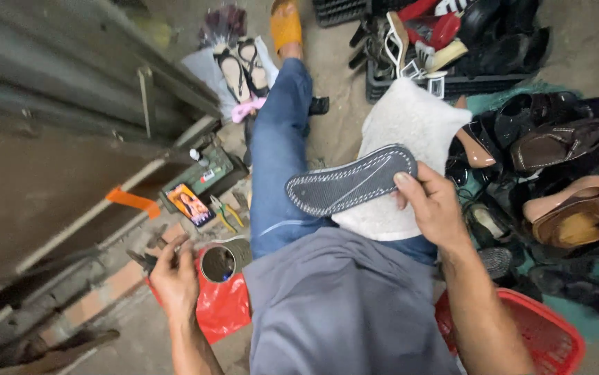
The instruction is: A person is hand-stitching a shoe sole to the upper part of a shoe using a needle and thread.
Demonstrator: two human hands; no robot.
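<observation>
hands (174,281) two, sole (350,182) one, tin (219,262) one

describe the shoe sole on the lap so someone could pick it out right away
Start at the person's blue-jeaned leg running up the middle, then find the white fluffy cloth spread over the knee. The sole lies across it, pinched at one end by the right hand. Unlike the whole shoes piled to the right, it is one flat dark grey piece with a pale stitched edge.

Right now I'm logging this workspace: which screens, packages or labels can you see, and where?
Phone: lit rectangular screen, floor left of the knee, showing a colourful picture.
Green box: just behind the phone, small white and red label on top.
Red plastic bag: crumpled, under the round tin by the left hand.
</observation>
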